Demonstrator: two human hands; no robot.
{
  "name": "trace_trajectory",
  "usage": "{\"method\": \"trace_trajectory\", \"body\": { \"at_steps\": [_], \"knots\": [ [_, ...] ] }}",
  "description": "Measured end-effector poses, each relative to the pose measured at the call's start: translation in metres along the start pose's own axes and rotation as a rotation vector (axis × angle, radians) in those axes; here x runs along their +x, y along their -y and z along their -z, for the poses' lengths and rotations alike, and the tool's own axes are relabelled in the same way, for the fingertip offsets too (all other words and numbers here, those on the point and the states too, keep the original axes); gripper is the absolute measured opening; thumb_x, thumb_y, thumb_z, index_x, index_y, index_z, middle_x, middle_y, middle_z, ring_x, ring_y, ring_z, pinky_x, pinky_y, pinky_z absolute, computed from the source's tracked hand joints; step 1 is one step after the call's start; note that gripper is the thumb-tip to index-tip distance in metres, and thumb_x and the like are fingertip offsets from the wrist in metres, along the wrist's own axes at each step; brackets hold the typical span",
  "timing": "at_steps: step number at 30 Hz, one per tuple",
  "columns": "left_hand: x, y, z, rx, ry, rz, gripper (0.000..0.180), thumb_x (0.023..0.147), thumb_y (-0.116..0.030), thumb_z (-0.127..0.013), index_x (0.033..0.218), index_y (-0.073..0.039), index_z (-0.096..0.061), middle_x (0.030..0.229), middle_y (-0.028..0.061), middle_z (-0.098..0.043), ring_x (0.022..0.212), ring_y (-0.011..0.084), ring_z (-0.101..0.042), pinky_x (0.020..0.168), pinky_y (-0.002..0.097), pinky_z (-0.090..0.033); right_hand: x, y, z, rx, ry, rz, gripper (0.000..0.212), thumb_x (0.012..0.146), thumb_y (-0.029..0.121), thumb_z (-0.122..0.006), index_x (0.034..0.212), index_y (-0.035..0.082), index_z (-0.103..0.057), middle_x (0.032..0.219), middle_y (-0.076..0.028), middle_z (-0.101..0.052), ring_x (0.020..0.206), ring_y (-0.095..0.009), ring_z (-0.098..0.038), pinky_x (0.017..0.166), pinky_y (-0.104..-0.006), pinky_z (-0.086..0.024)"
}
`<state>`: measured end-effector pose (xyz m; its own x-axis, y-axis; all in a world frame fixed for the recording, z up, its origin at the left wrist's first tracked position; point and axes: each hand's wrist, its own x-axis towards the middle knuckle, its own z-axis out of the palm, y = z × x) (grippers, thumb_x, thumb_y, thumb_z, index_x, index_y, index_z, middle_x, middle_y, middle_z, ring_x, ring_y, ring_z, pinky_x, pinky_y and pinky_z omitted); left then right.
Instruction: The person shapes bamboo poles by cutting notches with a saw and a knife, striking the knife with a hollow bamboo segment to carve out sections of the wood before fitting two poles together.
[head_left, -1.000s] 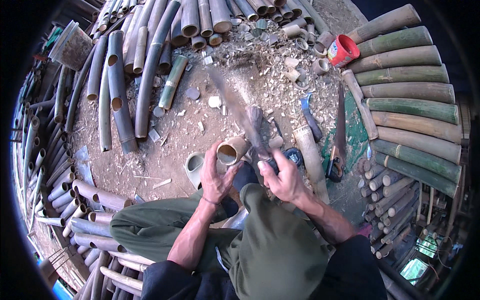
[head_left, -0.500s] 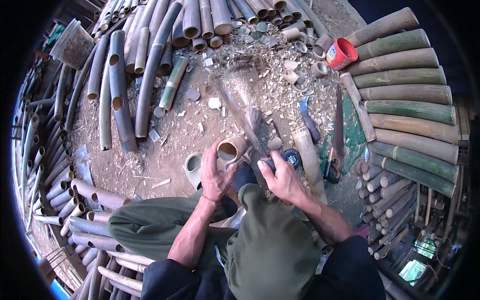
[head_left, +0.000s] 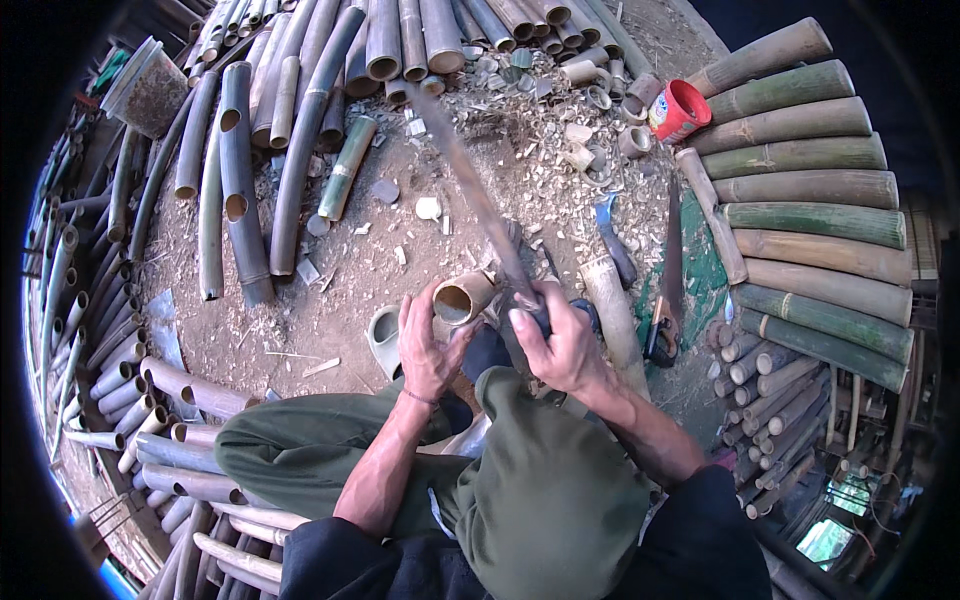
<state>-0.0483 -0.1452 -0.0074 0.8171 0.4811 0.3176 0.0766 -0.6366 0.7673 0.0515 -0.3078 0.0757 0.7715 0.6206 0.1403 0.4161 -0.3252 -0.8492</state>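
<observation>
While the left hand (head_left: 428, 355) holds a short, hollow, tan bamboo cylinder (head_left: 466, 298), the right hand (head_left: 560, 340) grips a long, narrow, brownish-grey blade (head_left: 468, 178) by its dark handle.
Cylinder: above the floor, in front of the knees, open end toward the wearer; left fingers parted to its width, curved about its left and lower sides. Blade: slanting away and leftward, blurred, just right of the cylinder, contact impossible to tell; right fingers closed round the handle, thumb lying forward along it. Nearby, on the chip-strewn brown earth floor (head_left: 300, 320): one pale, straight bamboo tube (head_left: 614, 318); one long, dark-bladed handsaw (head_left: 670, 262), right of the tube; one small, round, red plastic bucket (head_left: 680, 112), tilted, beside a row of green and tan bamboo lengths (head_left: 810, 212).
</observation>
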Motion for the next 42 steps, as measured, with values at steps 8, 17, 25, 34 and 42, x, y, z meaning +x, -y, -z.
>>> {"method": "trace_trajectory", "body": {
  "at_steps": [8, 17, 25, 34, 42],
  "knots": [
    [-0.008, 0.017, 0.002, -0.02, 0.053, 0.087, 0.074, 0.077, -0.035, -0.08, 0.135, -0.005, -0.047, 0.125, 0.0138, -0.06, 0.118, 0.0317, -0.058, 0.11, 0.0525, -0.032, -0.041, -0.101, -0.013, -0.448, 0.203, -0.428, 0.037, 0.097, 0.034, -0.054, 0.106, -0.002, -0.053, 0.076, -0.031, -0.064, 0.076, -0.051, -0.063, 0.066, -0.0552, -0.053],
    [0.032, 0.01, 0.056, -0.53, 0.432, 0.582, 0.064, 0.079, -0.012, -0.073, 0.137, -0.005, -0.047, 0.121, 0.0115, -0.058, 0.105, 0.022, -0.061, 0.083, 0.0328, -0.055, -0.04, -0.121, -0.005, -0.316, 0.125, -0.446, 0.046, 0.095, 0.039, -0.057, 0.117, -0.002, -0.051, 0.101, -0.032, -0.063, 0.095, -0.049, -0.061, 0.081, -0.0522, -0.05],
    [0.095, 0.084, 0.057, -0.348, 1.37, 1.101, 0.067, 0.08, -0.036, -0.077, 0.132, -0.001, -0.056, 0.109, 0.0149, -0.067, 0.097, 0.0213, -0.065, 0.084, 0.0322, -0.051, -0.028, -0.149, -0.018, -0.234, 0.176, -0.334, 0.041, 0.096, 0.034, -0.057, 0.114, -0.001, -0.051, 0.095, -0.03, -0.065, 0.086, -0.048, -0.064, 0.073, -0.052, -0.052],
    [0.145, 0.076, 0.038, 0.25, 1.38, 0.593, 0.059, 0.075, -0.053, -0.079, 0.1, 0.0, -0.072, 0.08, 0.0126, -0.071, 0.075, 0.0209, -0.068, 0.071, 0.0343, -0.052, 0.006, -0.1, -0.016, -0.119, 0.071, -0.15, 0.039, 0.094, 0.029, -0.062, 0.119, -0.001, -0.054, 0.096, -0.026, -0.065, 0.081, -0.042, -0.068, 0.067, -0.0459, -0.054],
    [0.153, 0.071, 0.035, 0.355, 1.355, 0.565, 0.05, 0.076, -0.05, -0.08, 0.081, -0.001, -0.073, 0.066, 0.0058, -0.069, 0.06, 0.0138, -0.064, 0.057, 0.0299, -0.049, 0.0, -0.135, -0.012, -0.322, 0.397, -0.504, 0.037, 0.095, 0.029, -0.061, 0.114, -0.001, -0.052, 0.084, -0.027, -0.065, 0.078, -0.044, -0.067, 0.062, -0.0484, -0.052]
  ]
}}
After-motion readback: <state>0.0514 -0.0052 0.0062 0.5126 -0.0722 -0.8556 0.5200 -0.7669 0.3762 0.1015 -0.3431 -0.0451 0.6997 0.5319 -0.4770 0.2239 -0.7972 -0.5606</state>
